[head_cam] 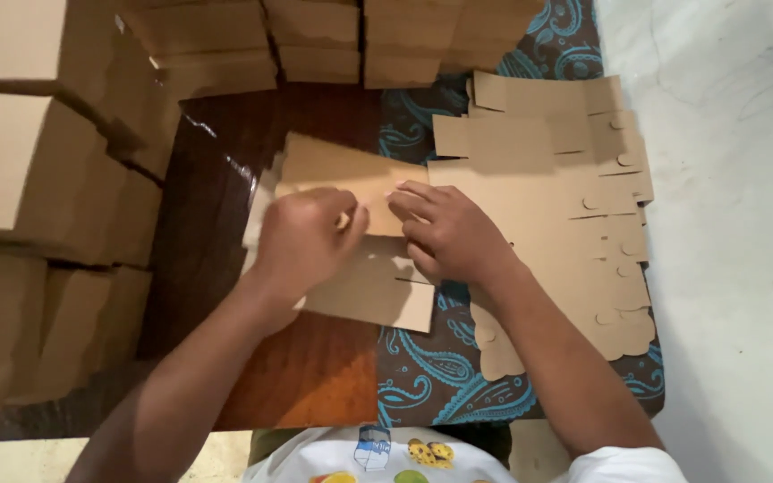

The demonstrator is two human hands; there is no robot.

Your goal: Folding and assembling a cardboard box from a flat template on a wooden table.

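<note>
Dark glossy wooden table (216,224) half under a paisley cloth (440,376) beside a pale floor (735,268), folded cardboard boxes (38,179) stacked left and behind, flat blanks (574,215) piled right, left hand (301,241) and right hand (445,233) both pinched shut on one flat cardboard blank (360,286) at table centre.

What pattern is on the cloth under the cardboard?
Dark cloth with turquoise paisley swirls, clearest in the head view.

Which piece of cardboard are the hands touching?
The cardboard piece in the middle, over the wooden table. Both the left hand and right hand press on it; the flat stack lies untouched to the right.
</note>
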